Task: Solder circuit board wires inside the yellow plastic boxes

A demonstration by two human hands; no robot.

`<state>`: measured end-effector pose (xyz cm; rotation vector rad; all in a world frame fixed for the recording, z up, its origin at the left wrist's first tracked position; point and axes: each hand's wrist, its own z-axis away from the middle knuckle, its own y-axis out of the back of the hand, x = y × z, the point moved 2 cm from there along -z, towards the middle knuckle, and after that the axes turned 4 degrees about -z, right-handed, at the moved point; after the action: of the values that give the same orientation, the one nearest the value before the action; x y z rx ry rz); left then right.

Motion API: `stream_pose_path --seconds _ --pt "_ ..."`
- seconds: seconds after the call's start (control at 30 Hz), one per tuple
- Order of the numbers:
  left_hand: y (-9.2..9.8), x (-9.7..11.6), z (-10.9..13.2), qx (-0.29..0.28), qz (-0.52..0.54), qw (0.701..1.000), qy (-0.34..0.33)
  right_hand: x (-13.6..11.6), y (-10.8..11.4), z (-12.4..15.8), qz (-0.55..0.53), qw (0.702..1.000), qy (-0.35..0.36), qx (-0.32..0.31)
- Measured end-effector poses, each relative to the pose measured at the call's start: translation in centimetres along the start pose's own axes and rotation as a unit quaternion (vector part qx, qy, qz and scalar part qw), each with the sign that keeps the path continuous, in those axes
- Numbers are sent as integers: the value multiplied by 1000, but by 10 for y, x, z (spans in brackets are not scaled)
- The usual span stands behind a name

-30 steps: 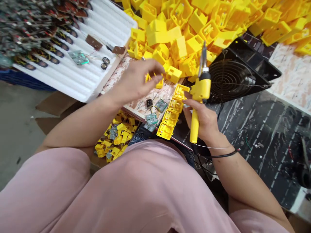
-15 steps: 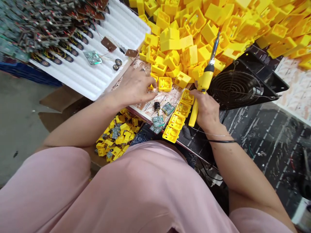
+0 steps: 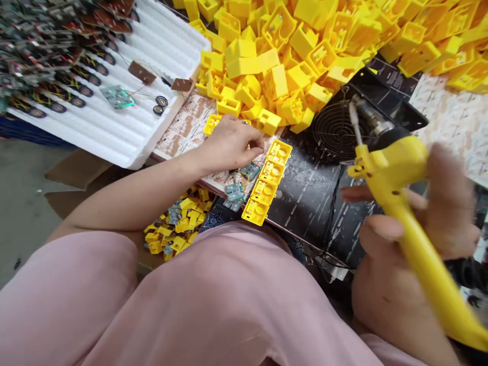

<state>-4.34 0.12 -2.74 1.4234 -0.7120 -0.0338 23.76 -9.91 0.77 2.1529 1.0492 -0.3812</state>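
My right hand (image 3: 404,244), raised close to the camera and blurred, is wrapped around a yellow soldering gun (image 3: 396,188) whose metal tip points up and away. My left hand (image 3: 236,142) is over the table with its fingers curled and pressed together; whatever is in them is hidden. Just right of it runs a row of several open yellow plastic cases (image 3: 265,190), standing edge to edge. Green circuit boards (image 3: 234,191) with thin wires are beside the row, partly under my left hand. Another yellow case (image 3: 211,123) shows behind that hand.
A large heap of yellow cases (image 3: 267,56) covers the back. A black fan (image 3: 339,127) stands at right. On the left, a white foam tray (image 3: 141,127) bears stacked boards and small speakers (image 3: 160,104). Below the table edge is a box of yellow parts (image 3: 179,223).
My right hand has lifted the soldering gun from beside the case row, toward the camera and right. My left hand has shifted slightly toward the row. The whole view has moved a little.
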Motion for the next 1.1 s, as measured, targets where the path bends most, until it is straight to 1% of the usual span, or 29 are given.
stream_pose_path --seconds 0.07,0.1,0.13,0.17,0.2,0.27,0.33,0.43,0.53,0.6,0.7,0.8,1.0,1.1 --pt "-12 6 -9 -1 -36 999 -4 3 10 5 -2 993 18 120" --pt "-16 8 -13 3 -48 999 -4 5 13 9 -2 987 27 159" --pt "-18 10 -15 5 -57 998 -4 8 14 13 -3 986 23 164" --pt "-19 12 -16 4 -65 998 -4 11 13 16 -7 989 8 147" --pt "-20 13 -17 1 -74 997 -3 14 13 20 -13 993 -8 117" --pt "-18 17 -19 -10 -94 996 0 17 9 26 -21 999 -32 36" --pt "-17 20 -20 -23 -113 993 4 16 4 29 -16 1000 -5 -20" --pt "-17 21 -21 -27 -130 991 5 12 -4 25 3 996 65 -59" --pt "-17 21 -22 -21 -136 990 7 10 -12 17 6 992 90 -90" --pt "-17 21 -22 -27 -142 989 12 9 -17 12 -6 989 102 -107" --pt "-16 22 -22 -39 -152 987 19 9 -22 8 -14 984 131 -116" --pt "-16 24 -22 -39 -154 987 16 9 -26 4 -10 980 160 -119" --pt "-16 26 -24 -51 -162 985 23 5 -26 -8 -27 966 189 -175" --pt "-15 25 -24 -51 -157 986 15 4 -24 -13 -35 967 189 -166"
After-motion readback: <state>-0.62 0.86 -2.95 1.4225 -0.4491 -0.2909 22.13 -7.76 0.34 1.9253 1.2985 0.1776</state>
